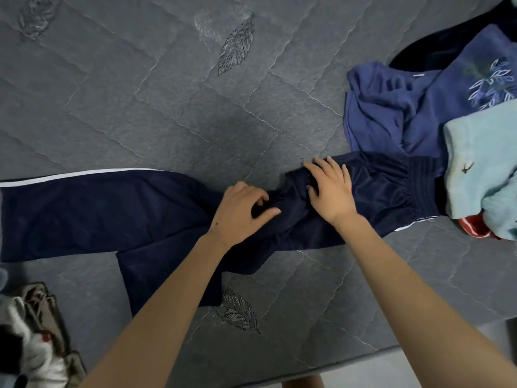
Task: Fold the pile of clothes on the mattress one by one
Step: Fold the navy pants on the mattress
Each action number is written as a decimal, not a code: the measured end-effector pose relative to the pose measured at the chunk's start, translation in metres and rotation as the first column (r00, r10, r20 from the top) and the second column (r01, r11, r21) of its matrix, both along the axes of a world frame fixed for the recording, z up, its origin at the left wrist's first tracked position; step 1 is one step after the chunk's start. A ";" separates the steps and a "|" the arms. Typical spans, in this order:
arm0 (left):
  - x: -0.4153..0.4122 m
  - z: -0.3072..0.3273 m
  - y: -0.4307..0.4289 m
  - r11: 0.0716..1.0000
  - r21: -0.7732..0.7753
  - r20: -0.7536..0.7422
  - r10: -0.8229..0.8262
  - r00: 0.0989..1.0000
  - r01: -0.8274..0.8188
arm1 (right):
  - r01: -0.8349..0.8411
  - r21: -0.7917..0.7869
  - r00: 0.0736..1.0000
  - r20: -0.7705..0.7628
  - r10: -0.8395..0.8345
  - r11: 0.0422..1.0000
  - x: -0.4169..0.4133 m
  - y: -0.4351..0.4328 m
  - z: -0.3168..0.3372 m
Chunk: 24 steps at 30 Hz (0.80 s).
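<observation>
Lister: Forearms, two, bare, entering from the near edge. Item one: left hand (242,204), fingers curled, thumb out, pinching a bunched fold of the navy track trousers (98,211), smooth dark fabric with a white side stripe.

Checker: And the other?

Lister: Item two: right hand (330,189), fingers spread and flat, pressing down on the same trousers just beside the left, toward the waist.

Checker: Position and lie of the trousers?

Lister: On the grey quilted mattress (140,107), leaf-stitched, mid-view. Long axis runs left to right. Ribbed elastic waistband (419,186) points right, touching the pile; legs point left. One leg reaches the left edge of view, stripe along its far side; the other splays toward the near-left.

Checker: Pile contents?

Lister: Blue garment with pale leaf embroidery (405,107); pale turquoise garment (481,163) partly over it; red-and-white item (475,226) peeking out beneath; dark navy cloth (436,49) at the far right corner.

Checker: Anything else?

Lister: Beige and white crumpled cloths (36,331), near-left corner, blurred.
</observation>
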<state>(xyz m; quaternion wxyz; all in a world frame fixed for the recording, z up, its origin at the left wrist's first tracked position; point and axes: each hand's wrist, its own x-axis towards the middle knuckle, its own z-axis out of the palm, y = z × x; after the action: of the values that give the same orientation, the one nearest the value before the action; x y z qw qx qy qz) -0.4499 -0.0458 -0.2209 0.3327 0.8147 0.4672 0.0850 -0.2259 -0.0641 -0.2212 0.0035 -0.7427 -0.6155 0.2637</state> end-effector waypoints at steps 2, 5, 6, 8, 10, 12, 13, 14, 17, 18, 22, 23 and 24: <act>0.009 0.001 -0.005 0.987 -0.007 -0.076 -0.161 0.984 0.161 | 0.059 0.101 0.998 -0.004 -0.059 0.993 -0.001 -0.001 -0.005; 0.013 0.001 -0.003 0.987 -0.122 0.022 -0.104 0.994 0.105 | 0.182 0.283 0.983 -0.055 -0.173 0.942 -0.002 0.004 -0.005; 0.013 0.005 0.002 0.984 -0.180 0.069 0.026 0.997 -0.013 | 0.222 0.313 0.975 -0.077 -0.209 0.923 -0.002 0.007 -0.003; 0.007 0.011 0.016 0.952 -0.159 0.092 0.279 0.956 -0.262 | 0.275 0.370 0.961 -0.131 -0.243 0.888 -0.001 0.012 0.004; -0.003 0.015 0.034 0.915 0.022 0.034 0.402 0.915 -0.403 | 0.289 0.403 0.956 -0.164 -0.243 0.868 -0.001 0.017 0.008; -0.011 0.014 0.046 0.887 0.122 -0.020 0.451 0.892 -0.446 | 0.276 0.379 0.958 -0.177 -0.224 0.883 -0.004 0.017 0.010; -0.012 0.012 0.049 0.884 0.127 -0.023 0.457 0.889 -0.451 | 0.262 0.361 0.961 -0.183 -0.207 0.895 -0.006 0.016 0.010; -0.013 0.009 0.049 0.884 0.133 -0.023 0.455 0.890 -0.448 | 0.237 0.344 0.966 -0.181 -0.184 0.908 -0.008 0.013 0.010; -0.015 0.001 0.033 0.904 0.256 -0.062 0.370 0.927 -0.343 | 0.122 0.235 0.984 -0.158 -0.086 0.964 -0.018 -0.001 0.008; -0.016 0.000 0.026 0.914 0.303 -0.053 0.297 0.953 -0.268 | 0.076 0.198 0.987 -0.151 -0.046 0.977 -0.022 -0.006 0.007; -0.021 -0.007 -0.005 0.919 0.362 -0.008 -0.165 0.986 0.157 | -0.049 0.026 0.991 -0.124 0.052 0.998 -0.032 -0.029 0.003; -0.024 -0.010 -0.011 0.896 0.345 -0.070 -0.273 0.959 0.280 | -0.072 -0.024 0.990 -0.120 0.069 0.997 -0.032 -0.033 0.002; -0.028 -0.014 -0.015 0.870 0.317 -0.143 -0.349 0.926 0.377 | -0.102 -0.065 0.989 -0.111 0.094 0.993 -0.032 -0.037 0.002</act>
<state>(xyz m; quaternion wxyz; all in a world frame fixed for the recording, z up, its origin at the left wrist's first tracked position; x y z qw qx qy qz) -0.4777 -0.0605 -0.2344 0.1781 0.9356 0.2973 0.0670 -0.2584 -0.1014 -0.2196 -0.0027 -0.6959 -0.6404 0.3249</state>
